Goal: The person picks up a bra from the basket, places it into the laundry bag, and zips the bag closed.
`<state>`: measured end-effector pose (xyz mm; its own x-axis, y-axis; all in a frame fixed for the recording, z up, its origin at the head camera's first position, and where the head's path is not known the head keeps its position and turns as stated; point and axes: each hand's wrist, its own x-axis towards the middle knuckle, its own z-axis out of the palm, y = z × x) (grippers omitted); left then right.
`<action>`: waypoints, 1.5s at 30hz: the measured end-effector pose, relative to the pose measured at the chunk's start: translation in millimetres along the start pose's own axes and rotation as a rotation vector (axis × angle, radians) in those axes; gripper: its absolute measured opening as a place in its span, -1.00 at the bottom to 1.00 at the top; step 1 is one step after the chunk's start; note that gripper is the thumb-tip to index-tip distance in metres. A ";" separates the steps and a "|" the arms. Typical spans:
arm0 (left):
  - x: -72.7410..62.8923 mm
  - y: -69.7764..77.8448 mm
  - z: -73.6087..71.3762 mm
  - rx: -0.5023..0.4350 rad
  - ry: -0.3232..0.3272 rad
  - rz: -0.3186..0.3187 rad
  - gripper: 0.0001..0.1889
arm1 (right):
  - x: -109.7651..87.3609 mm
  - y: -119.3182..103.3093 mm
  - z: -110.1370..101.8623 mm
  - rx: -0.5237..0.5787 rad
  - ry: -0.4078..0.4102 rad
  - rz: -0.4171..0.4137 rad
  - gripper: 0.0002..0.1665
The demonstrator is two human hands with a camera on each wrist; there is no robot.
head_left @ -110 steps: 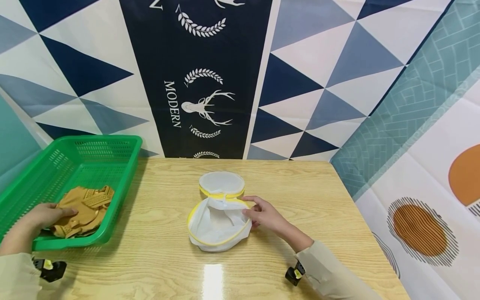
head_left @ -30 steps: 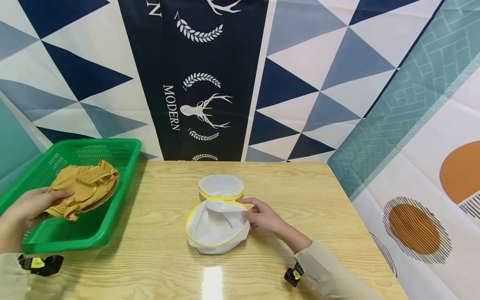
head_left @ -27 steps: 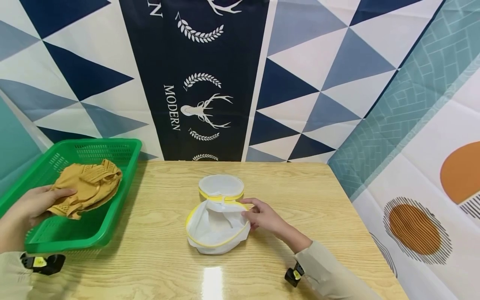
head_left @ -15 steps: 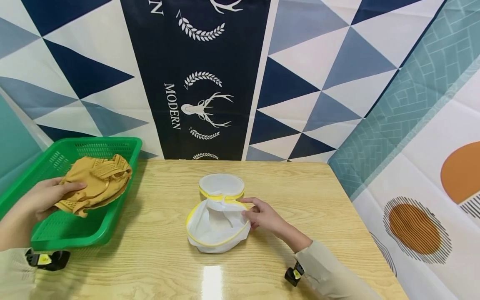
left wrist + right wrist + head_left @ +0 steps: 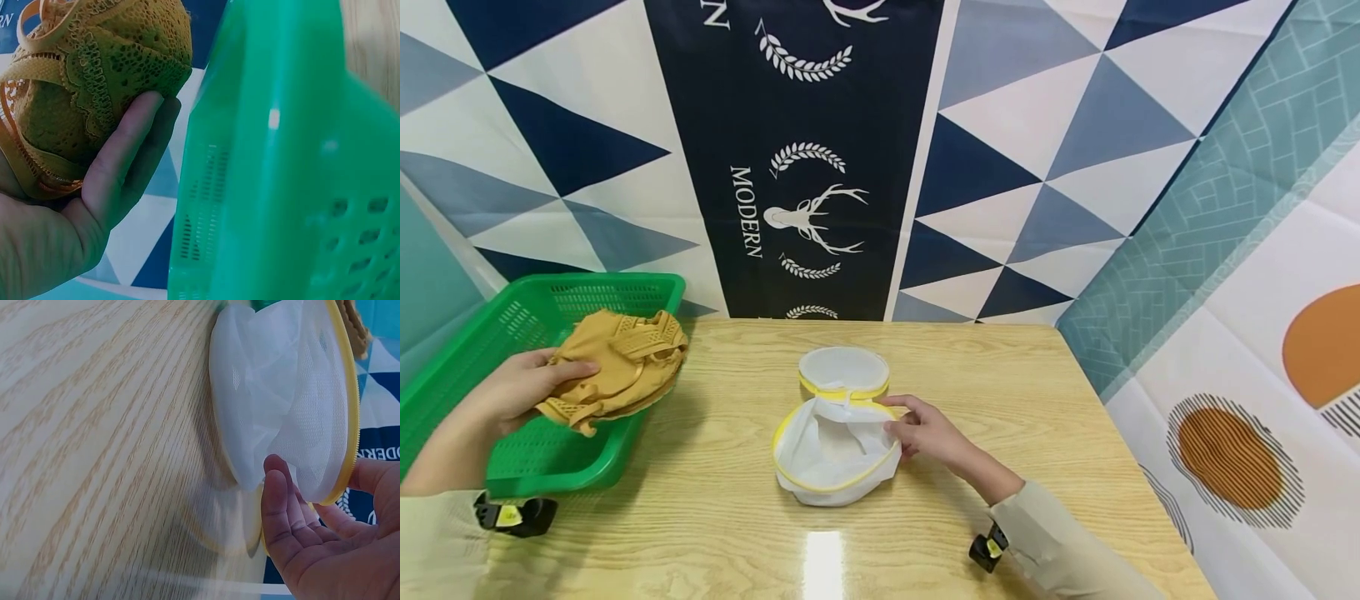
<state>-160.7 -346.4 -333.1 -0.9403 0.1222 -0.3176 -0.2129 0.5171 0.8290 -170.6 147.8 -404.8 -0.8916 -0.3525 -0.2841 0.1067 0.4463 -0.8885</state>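
A folded mustard-yellow bra (image 5: 621, 362) with lace trim and straps is gripped by my left hand (image 5: 523, 387), thumb on top and fingers underneath. It hangs over the right side of the green basket. In the left wrist view, the lacy bra (image 5: 125, 69) rests against the fingers of the left hand (image 5: 75, 219). A white mesh laundry bag (image 5: 835, 493) with a yellow zip edge stands unzipped on the table, its round lid folded back behind it. My right hand (image 5: 928, 433) pinches the right rim of that mesh bag (image 5: 250, 394), with fingers along its outside wall.
The green plastic basket (image 5: 561, 483) with perforated sides stands at the left of the wooden table (image 5: 722, 533). Patterned cloth (image 5: 808, 125) hangs behind the table and along its right side.
My left hand has lifted the bra from the basket and carried it rightward, to the basket's right rim. The right hand and mesh bag have stayed in place.
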 end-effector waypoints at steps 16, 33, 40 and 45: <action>4.8 16.5 18.1 0.006 -0.028 0.036 -0.29 | 0.6 -3.2 -0.1 -0.003 -0.002 0.013 -0.45; 5.3 33.0 37.8 0.112 -0.042 0.125 -0.32 | -17.5 -28.6 2.0 0.003 -0.020 -0.001 -0.47; 8.1 37.1 42.8 0.146 -0.032 0.093 -0.25 | -21.0 -33.8 2.4 0.007 -0.023 0.006 -0.48; 7.6 40.4 45.9 0.152 -0.033 0.096 -0.26 | -20.4 -32.9 2.6 0.008 -0.023 0.006 -0.48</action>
<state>-164.2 -285.7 -323.2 -0.9446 0.2035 -0.2575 -0.0779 0.6232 0.7782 -154.7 138.2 -370.7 -0.8805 -0.3691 -0.2975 0.1151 0.4421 -0.8895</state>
